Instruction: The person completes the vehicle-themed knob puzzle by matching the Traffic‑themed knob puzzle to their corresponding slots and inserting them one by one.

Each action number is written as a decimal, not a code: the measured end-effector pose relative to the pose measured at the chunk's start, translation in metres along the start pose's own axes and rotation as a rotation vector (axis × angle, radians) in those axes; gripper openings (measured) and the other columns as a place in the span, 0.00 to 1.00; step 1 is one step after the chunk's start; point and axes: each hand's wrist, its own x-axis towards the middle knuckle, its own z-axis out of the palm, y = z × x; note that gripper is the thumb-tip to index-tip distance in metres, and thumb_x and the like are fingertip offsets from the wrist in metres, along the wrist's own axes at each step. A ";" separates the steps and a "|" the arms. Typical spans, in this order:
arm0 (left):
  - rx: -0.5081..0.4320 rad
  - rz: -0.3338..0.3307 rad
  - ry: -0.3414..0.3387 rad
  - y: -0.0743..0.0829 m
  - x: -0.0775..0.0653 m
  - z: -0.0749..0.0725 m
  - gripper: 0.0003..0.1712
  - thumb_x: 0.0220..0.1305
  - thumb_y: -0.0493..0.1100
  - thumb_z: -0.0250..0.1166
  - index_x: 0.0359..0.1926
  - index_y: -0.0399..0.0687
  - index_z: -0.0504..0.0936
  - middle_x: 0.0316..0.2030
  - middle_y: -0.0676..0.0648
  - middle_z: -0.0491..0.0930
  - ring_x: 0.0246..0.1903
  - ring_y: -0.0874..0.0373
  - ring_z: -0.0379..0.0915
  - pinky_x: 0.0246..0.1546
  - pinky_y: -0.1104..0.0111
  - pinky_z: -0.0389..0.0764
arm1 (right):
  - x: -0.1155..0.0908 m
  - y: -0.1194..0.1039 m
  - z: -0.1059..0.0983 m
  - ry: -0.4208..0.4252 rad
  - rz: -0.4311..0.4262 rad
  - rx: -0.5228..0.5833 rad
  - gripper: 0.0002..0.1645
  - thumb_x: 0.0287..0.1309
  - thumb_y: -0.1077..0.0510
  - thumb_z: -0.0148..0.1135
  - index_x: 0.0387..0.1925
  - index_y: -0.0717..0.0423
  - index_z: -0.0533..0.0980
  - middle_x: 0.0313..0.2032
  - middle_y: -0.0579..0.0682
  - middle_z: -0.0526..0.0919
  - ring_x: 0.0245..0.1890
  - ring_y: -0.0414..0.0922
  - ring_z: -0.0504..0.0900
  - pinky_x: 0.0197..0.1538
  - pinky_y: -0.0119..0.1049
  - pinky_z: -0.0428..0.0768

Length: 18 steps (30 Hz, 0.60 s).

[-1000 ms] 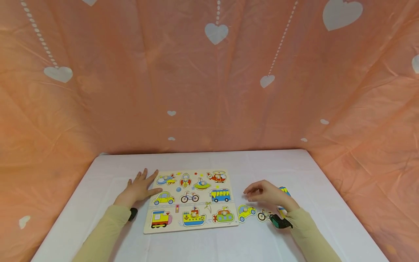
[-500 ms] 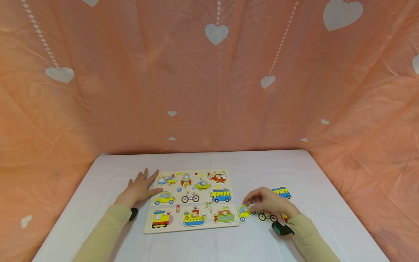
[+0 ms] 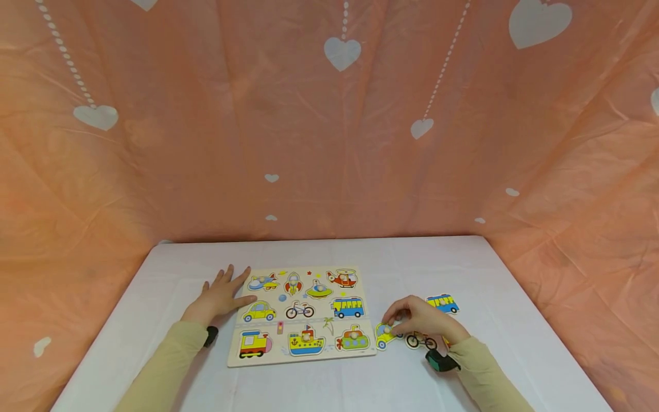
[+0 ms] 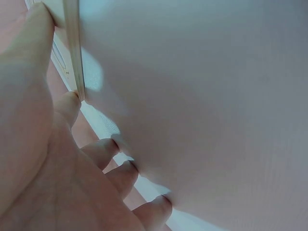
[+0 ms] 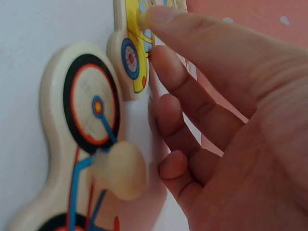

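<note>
My left hand (image 3: 218, 297) lies with spread fingers at the left edge of a wooden puzzle board (image 3: 278, 357). Its thumb rests on the board, and the other fingertips touch the board's edge and the tablecloth, as the left wrist view shows. At the board's right side, my right hand (image 3: 424, 317) pinches the small knob of a yellow car puzzle piece (image 3: 382, 344) between thumb and finger. The car piece lies on the table. Close under this hand lies a bicycle puzzle piece (image 5: 53, 110) with a round wooden knob (image 5: 126, 171).
A blue and yellow bus puzzle piece (image 3: 445, 303) lies beyond the right hand. Another piece (image 3: 446, 341) is mostly hidden by the right wrist. The board bears several vehicle pictures, some with knobs. A white cloth covers the table (image 3: 329, 389); a pink curtain (image 3: 329, 143) hangs behind.
My right hand has come down and slightly nearer, from above the table to the car piece's knob. The bus piece is now uncovered. My left hand stays in place.
</note>
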 end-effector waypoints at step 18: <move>-0.006 0.004 0.007 -0.001 0.002 0.002 0.53 0.46 0.70 0.57 0.67 0.51 0.50 0.64 0.29 0.38 0.61 0.29 0.31 0.52 0.34 0.34 | 0.002 -0.001 0.006 -0.004 -0.014 -0.091 0.06 0.43 0.57 0.68 0.28 0.47 0.80 0.30 0.40 0.80 0.32 0.41 0.75 0.37 0.31 0.75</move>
